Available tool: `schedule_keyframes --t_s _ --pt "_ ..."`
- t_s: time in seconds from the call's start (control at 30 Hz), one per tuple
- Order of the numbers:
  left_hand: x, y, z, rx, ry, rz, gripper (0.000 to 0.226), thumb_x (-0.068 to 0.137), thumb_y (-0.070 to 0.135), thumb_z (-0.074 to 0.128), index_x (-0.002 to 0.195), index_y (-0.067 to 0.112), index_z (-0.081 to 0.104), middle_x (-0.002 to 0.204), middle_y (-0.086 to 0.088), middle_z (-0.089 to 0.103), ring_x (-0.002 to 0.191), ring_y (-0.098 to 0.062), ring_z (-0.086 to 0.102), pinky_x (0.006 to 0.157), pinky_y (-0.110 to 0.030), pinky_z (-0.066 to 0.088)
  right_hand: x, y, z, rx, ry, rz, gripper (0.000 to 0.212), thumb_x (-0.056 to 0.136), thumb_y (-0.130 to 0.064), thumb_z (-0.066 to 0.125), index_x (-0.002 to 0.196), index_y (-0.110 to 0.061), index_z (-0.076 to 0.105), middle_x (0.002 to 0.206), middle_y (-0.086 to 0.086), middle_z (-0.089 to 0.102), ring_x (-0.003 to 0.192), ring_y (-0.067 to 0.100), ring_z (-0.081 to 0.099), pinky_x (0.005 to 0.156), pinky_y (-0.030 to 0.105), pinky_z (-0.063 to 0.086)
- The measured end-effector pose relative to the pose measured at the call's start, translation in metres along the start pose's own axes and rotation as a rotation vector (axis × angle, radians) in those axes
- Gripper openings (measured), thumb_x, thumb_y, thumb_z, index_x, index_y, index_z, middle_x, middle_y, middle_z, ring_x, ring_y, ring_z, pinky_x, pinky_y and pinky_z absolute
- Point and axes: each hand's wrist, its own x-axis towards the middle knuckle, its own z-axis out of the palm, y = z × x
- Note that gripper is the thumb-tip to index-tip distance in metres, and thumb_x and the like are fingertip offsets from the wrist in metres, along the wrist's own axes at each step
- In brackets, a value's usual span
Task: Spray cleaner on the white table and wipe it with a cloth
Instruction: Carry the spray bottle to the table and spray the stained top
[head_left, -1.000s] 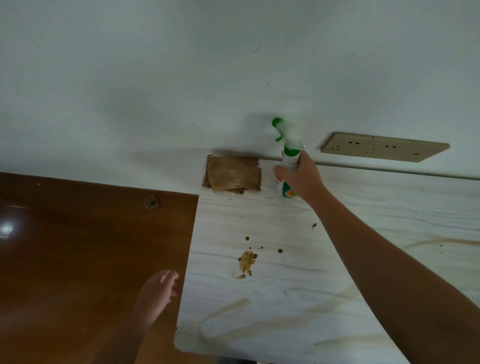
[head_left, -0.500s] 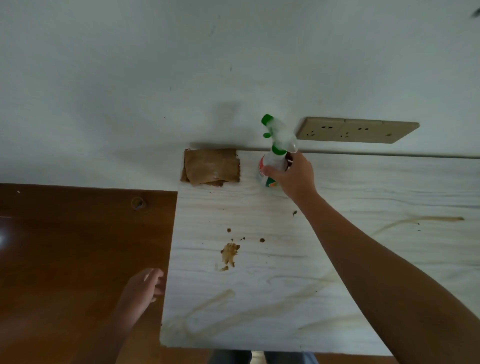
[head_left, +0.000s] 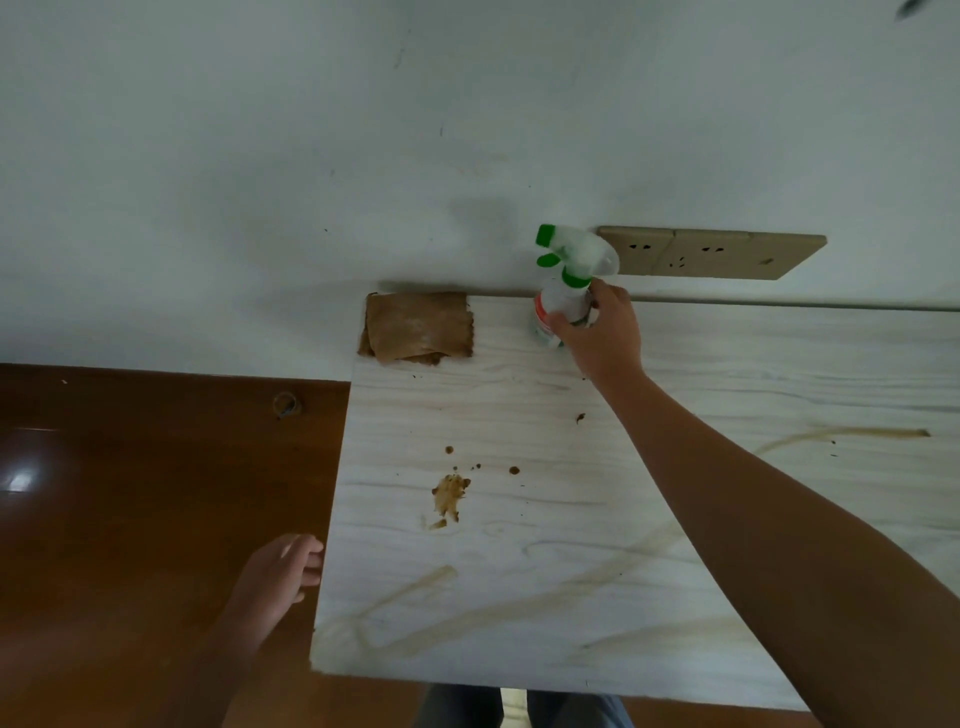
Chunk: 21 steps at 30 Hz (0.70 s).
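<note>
While gripped by the right hand (head_left: 602, 338): spray bottle (head_left: 563, 306) upright, long axis running from the base at the heel of the palm up past the fingertips toward the wall (head_left: 311, 156), top leaning a little away from the wrist.
Nozzle direction: green tip (head_left: 545, 235) aimed left of the knuckles, toward the cloth side; green trigger hanging just under it.
Bottle place: at the far edge of the white table (head_left: 519, 597), close against the wall; base resting on the top or lifted off it, cannot tell.
Bottle make: round, pale translucent plastic body, red and green label, green collar under a white sprayer head, slightly blurred.
Right hand pose: grasping the bottle, fingers and thumb curled round the body below the collar, back of the hand up, arm stretched long and nearly straight from the lower right.
Left hand (head_left: 275, 577): released, fingers loosely curled round nothing, well apart from the right hand, just beside the table's left edge, over dark wood (head_left: 156, 519), glossy and reddish brown.
Cloth (head_left: 418, 326): brown, folded into a rough square, lying flat with a ragged right edge, left of the right hand, near the bottle but apart from it.
Table top: white, matte, faint grey wood-grain lines; tan streaks (head_left: 415, 587) smeared below and to the right of the forearm.
Stain (head_left: 449, 493): brown blotch with scattered specks, between the two hands.
Socket plate (head_left: 711, 253): beige, long and rectangular, on the wall just beyond the right hand.
</note>
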Motion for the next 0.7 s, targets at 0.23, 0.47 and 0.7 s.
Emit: schedule_keyframes --t_s 0.23,0.47,0.7 --pt "-0.016 -0.013 0.009 -0.048 0.064 -0.037 0.018 0.108 0.023 0.045 0.103 0.015 0.060 0.107 -0.010 0.069 0.095 -0.023 0.065 0.088 -0.043 0.049 -0.004 0.001 -0.008 0.024 -0.059 0.071 0.063 0.082 -0.040 0.074 0.135 -0.018 0.048 0.127 0.001 0.059 0.113 0.020 0.058 0.091 0.033 0.051" --pt "-0.056 -0.016 0.020 -0.070 0.145 0.020 0.021 0.107 0.023 0.048 0.104 0.009 0.064 0.106 -0.012 0.071 0.094 -0.028 0.069 0.090 -0.050 0.055 -0.043 0.007 -0.033 -0.004 -0.312 0.188 0.055 0.094 -0.032 0.063 0.141 -0.011 0.044 0.124 0.005 0.057 0.110 0.021 0.056 0.095 0.035 0.045" --pt "-0.096 -0.027 0.041 -0.081 0.178 0.088 0.020 0.107 0.018 0.047 0.109 0.008 0.063 0.110 -0.010 0.070 0.090 -0.017 0.068 0.077 -0.032 0.056 -0.112 0.029 -0.049 0.122 -0.535 0.254 0.010 0.095 -0.018 0.060 0.096 -0.015 0.069 0.102 0.008 0.072 0.094 0.023 0.069 0.088 0.037 0.054"
